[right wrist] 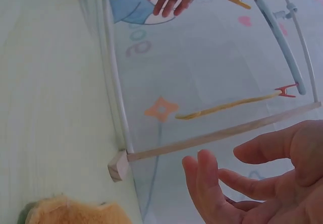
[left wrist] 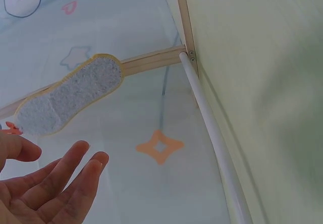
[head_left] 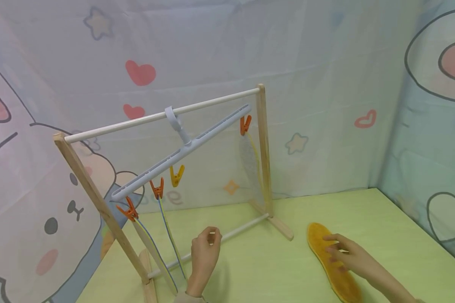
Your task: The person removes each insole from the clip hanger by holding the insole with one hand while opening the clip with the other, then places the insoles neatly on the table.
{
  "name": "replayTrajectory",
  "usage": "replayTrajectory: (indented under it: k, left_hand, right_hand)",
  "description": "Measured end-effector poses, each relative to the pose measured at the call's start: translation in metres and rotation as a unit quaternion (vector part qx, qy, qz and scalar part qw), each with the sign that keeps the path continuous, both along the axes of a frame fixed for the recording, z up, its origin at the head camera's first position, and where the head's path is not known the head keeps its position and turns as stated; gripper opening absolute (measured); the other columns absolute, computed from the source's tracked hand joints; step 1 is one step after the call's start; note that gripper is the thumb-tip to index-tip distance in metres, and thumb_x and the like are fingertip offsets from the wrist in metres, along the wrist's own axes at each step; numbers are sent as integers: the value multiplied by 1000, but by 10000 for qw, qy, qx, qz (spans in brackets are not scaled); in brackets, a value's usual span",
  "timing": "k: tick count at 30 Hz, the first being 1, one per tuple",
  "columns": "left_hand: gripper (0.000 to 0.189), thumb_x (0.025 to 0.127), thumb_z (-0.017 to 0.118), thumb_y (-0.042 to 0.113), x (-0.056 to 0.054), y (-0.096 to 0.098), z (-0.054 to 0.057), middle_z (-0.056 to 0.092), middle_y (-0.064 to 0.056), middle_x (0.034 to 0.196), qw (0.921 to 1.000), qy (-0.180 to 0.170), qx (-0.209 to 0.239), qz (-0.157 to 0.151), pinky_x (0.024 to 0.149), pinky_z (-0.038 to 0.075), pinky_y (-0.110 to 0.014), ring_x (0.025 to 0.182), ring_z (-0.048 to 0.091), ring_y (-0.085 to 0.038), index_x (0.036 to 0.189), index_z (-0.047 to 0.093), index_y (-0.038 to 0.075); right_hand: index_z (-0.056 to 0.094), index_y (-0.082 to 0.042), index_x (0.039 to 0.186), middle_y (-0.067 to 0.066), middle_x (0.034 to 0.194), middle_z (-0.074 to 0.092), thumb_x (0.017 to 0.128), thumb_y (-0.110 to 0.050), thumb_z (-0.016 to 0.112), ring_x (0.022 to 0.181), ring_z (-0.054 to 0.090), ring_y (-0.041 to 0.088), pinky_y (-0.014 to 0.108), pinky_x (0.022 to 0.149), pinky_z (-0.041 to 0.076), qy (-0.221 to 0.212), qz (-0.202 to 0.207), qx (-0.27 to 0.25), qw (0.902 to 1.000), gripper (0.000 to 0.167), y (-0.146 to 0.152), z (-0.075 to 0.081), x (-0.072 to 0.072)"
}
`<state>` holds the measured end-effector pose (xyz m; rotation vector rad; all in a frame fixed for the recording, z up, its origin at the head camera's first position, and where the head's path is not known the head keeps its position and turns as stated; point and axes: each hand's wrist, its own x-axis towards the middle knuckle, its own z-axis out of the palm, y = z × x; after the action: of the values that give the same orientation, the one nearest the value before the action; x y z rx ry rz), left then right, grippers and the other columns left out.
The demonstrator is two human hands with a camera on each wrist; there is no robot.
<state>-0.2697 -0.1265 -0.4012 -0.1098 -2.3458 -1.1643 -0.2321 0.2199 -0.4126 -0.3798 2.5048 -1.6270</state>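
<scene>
Mustard-yellow fuzzy insole lay under the right hand

From where I stood, the right hand was plainly the nearer: the insole lay on the pale green table just below its fingers, long axis running away from the person and slanting leftward, its far tip past the fingertips. The left hand hung well off to the left. Both were loosely open and had hold of nothing, thumbs and bent fingers parted.

Ahead of and between the hands stood the pale wooden rack; its right foot jutted toward the insole and looked the likeliest snag. From its white rail a grey-blue plastic hanger slanted above and beyond the left hand. To that hand's upper left, a yellow plastic clip hung bare, and two orange clips held slim pieces edged blue and yellow. At the hanger's far end another orange clip gripped a grey fuzzy insole.
</scene>
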Motion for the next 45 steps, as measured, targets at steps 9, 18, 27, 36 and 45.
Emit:
replayTrajectory:
  k: [9,18,27,36,45]
  left_hand:
    - [15,87,53,10,0,2,-2,68,-12,72,10000,-27,34,-74,45,42,-16,54,62,-12,89,65,1]
    - [16,87,52,9,0,3,-5,68,-14,72,9999,-61,15,-124,37,34,-14,43,50,-2,88,64,0]
    - [15,87,52,10,0,2,-10,69,-11,73,9999,-108,8,-129,38,35,-12,45,56,-6,87,64,0]
    - [15,86,53,11,-1,1,-12,69,-10,71,9997,-221,11,-59,40,37,-14,45,54,-3,88,65,2]
    - [13,86,54,11,-3,3,-16,69,-11,73,9999,-155,7,-22,49,45,-18,58,63,-13,85,65,3]
  right_hand:
    - [33,8,129,33,118,47,93,-21,46,90,59,22,33,69,52,130,-103,-380,9991,48,-16,13,-12]
    - [35,6,128,27,122,48,94,-23,44,93,60,13,31,78,50,216,-352,-851,9955,46,-34,19,-21]
    - [35,3,130,27,127,45,95,-22,40,103,58,25,29,80,49,146,-547,-1053,9928,43,-49,25,-32]
    - [35,3,129,27,127,45,95,-23,40,102,57,25,35,84,47,210,-658,-969,9929,43,-59,30,-35]
    - [37,1,128,25,126,47,95,-27,42,104,56,29,39,87,47,200,-662,-994,9926,43,-67,35,-43]
